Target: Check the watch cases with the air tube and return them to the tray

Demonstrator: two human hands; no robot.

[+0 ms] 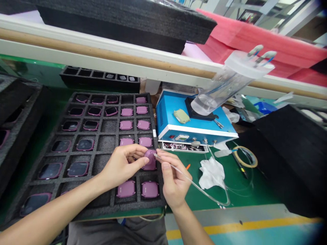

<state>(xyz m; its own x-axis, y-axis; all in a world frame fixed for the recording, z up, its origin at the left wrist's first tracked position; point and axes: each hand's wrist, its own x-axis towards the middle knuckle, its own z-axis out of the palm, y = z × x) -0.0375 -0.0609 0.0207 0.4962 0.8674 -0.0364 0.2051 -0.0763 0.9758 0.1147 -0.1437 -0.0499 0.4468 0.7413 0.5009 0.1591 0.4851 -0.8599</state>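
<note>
My left hand pinches a purple watch case just above the black foam tray, over its right column. My right hand is closed on a thin clear tube whose tip touches the case. The tube trails right across the green mat. The tray's compartments hold several purple cases: back side up on the right, dark screens up on the left.
A blue box machine with a clear cylinder stands right of the tray. White tissue and a tape roll lie on the green mat. Black foam trays sit on both sides, pink foam on the shelf.
</note>
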